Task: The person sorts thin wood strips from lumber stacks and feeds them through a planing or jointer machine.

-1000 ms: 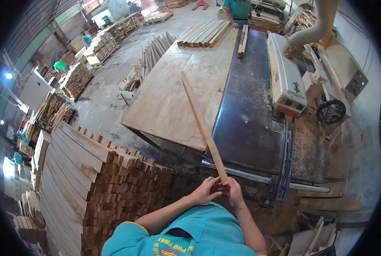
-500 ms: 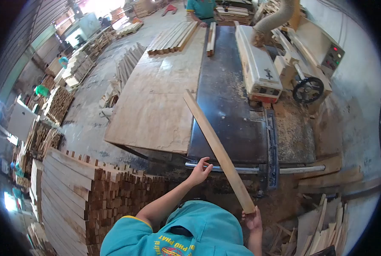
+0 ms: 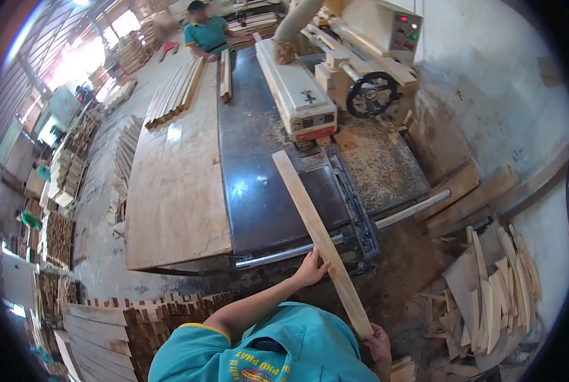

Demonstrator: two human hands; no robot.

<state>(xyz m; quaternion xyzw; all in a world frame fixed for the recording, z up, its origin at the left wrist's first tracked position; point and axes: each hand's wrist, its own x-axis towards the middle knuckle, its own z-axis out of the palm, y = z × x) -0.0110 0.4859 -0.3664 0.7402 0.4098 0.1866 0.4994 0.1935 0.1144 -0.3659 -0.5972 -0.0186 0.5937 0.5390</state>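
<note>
A long pale wooden board (image 3: 319, 232) slants away from me, its far end over the dark metal machine table (image 3: 259, 197). My right hand (image 3: 378, 344) grips the board at its near end, close to my body. Against the board's left side, farther up, is my left hand (image 3: 311, 268), its fingers closed at the edge and partly hidden. Just beyond that hand runs a metal rail (image 3: 284, 256) along the table's front. The white saw housing (image 3: 300, 95) stands on the table's far right part.
A plywood table (image 3: 176, 210) adjoins on the left, bearing several wood strips (image 3: 176, 92). A co-worker (image 3: 207, 35) stands at the far end. A black handwheel (image 3: 372, 95) is at right. Offcuts (image 3: 498, 293) lie at lower right, stacked wood (image 3: 151, 325) at lower left.
My view has turned to the right. My left hand, apart from the board before, has come against its left edge. The right hand keeps its hold on the near end.
</note>
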